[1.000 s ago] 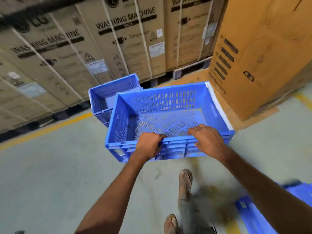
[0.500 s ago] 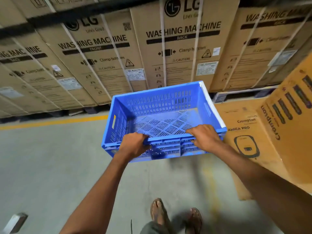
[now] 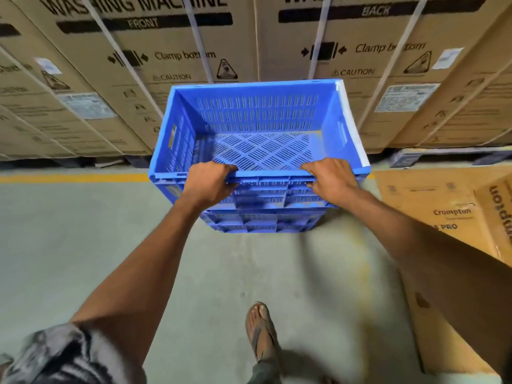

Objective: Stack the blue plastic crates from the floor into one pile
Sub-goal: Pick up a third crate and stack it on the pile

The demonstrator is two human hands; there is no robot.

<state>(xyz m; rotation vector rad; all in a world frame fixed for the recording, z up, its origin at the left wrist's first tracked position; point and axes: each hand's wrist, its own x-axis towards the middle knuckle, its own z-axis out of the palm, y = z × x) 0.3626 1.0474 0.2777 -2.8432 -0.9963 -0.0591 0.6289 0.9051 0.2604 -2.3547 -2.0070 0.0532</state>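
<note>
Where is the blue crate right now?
Centre of the head view: left hand and right hand hold the blue crate by its near rim, before the washing machine boxes, left of the Crompton box.

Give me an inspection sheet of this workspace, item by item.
Surface: grey concrete floor, with a yellow line painted along its far side.
Job's things: blue crate, empty and upright; a lower crate shows directly beneath it, seating unclear.
Clutter: Crompton carton on the floor at right.
Hands: left hand and right hand each grip the blue crate's near rim.
Cables: nothing seen.
Surroundings: strapped washing machine cartons stand behind the crates; a sandalled foot is on the floor nearer the camera.
</note>
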